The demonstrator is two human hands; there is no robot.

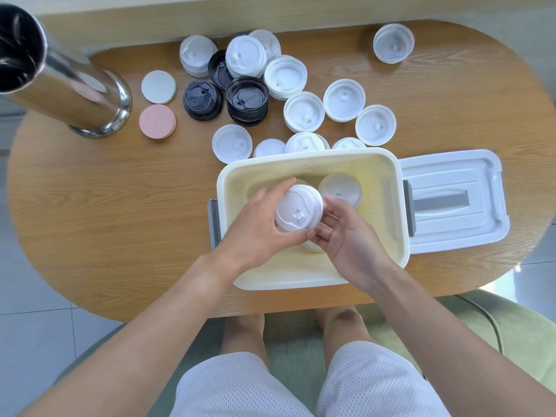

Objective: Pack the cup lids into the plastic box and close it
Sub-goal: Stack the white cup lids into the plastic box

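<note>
An open cream plastic box (pixel 388 164) stands at the table's near edge. Over its middle, my left hand (pixel 255 227) and my right hand (pixel 346 239) together hold a stack of white cup lids (pixel 298 207), fingers curled round its sides. One white lid (pixel 340 188) lies inside the box behind the stack, and another lid peeks out below my hands. The box's white cover (pixel 454 200) with a grey handle lies flat to the box's right. Several white lids (pixel 304 111) and black lid stacks (pixel 247 100) are spread over the table behind the box.
A shiny steel pole (pixel 60 76) rises from the table at the far left. A white disc (pixel 158 86) and a pink disc (pixel 157 121) lie beside it. One lone white lid (pixel 392 43) sits at the far right. The oval wooden table (pixel 120 206) ends just before my knees.
</note>
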